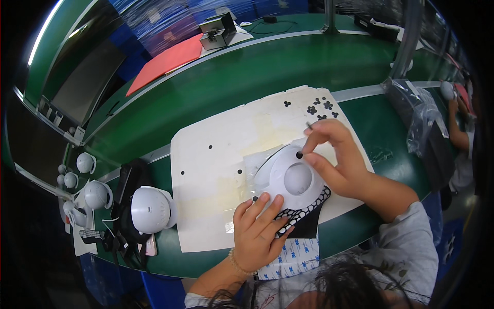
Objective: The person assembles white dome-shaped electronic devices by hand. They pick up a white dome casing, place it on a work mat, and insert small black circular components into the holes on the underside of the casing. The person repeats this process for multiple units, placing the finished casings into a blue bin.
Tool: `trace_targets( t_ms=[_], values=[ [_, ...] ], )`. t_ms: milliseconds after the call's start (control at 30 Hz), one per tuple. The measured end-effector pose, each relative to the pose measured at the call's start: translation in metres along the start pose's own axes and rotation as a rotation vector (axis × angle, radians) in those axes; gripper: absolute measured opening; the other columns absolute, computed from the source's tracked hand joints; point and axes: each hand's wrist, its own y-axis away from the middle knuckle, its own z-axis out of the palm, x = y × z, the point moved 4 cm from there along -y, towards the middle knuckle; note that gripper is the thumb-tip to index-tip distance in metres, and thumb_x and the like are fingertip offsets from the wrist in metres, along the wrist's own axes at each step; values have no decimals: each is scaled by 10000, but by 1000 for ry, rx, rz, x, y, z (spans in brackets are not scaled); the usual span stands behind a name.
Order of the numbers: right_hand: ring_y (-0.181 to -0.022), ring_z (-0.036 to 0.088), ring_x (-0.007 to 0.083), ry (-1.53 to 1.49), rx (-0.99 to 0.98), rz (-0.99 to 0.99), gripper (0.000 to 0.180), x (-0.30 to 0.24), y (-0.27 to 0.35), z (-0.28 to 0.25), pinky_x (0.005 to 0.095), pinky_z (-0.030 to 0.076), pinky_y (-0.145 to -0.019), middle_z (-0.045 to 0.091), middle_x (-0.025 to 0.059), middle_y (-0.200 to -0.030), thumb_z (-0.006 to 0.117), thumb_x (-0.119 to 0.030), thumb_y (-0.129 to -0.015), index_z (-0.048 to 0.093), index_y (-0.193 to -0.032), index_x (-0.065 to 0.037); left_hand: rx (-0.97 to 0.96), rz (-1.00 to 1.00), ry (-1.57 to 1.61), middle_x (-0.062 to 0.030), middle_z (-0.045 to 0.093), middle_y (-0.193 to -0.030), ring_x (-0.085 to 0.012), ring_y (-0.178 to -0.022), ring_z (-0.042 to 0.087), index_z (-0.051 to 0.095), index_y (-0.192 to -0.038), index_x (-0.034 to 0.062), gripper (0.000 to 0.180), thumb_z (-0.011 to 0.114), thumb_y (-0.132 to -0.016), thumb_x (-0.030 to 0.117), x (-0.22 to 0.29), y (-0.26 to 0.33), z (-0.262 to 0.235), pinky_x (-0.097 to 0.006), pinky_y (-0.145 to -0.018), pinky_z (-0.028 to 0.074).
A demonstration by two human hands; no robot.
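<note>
A white rounded plastic housing (278, 172) with a circular recess lies tilted on the pale work sheet. My left hand (257, 226) rests with fingers spread against its lower left edge. A black dot (255, 199) shows beside one of these fingertips. Over the upper right of the housing, my right hand (337, 159) pinches at a small black round pad (299, 154), which sits at the rim of the recess. A thin dark piece (309, 125) shows by another right finger; its kind is unclear. Under the housing and left hand lies a black-and-white perforated sheet (303, 212).
Several black pads (312, 110) lie at the sheet's upper right, with single dots (210, 147) on its left. White housings (149, 210) stand at left beside black cables. A backing sheet (293, 260) hangs near me. Plastic bags (424, 118) lie right; another person's arm (458, 126) is beyond.
</note>
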Motion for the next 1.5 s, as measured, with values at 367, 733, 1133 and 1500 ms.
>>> trace_targets(
  t_ms=[367,733,1133,1500],
  values=[
    [-863,509,226,-71,-281,124,422,-12,-12,26,448,201,-974,522,46,-844,509,3,-770,384,-1170,-51,13,22,8,-127,496,-1221,-304,-1183,385,606,-834,59,214,676,-639,111,-1,-1,0,-442,-893,315],
    [-848,519,215,106,-200,-50,431,-17,-8,29,435,242,-939,547,27,-831,532,9,-750,406,-1155,-65,13,25,1,-128,498,-1217,-298,-1181,387,604,-842,57,202,660,-662,128,-1,-1,0,-438,-895,317],
    [-802,519,187,-43,-156,-3,473,-10,-5,30,393,241,-893,562,19,-799,530,8,-754,357,-1189,-60,16,28,8,-130,491,-1225,-300,-1178,388,605,-846,55,210,661,-655,124,-1,0,0,-438,-891,318],
    [-931,544,196,379,-151,-220,354,-29,0,27,438,238,-919,582,23,-892,586,-36,-723,503,-1061,-99,16,29,-8,-120,496,-1221,-294,-1175,393,607,-843,63,206,665,-652,115,-1,-2,-1,-441,-898,313]
  ],
)
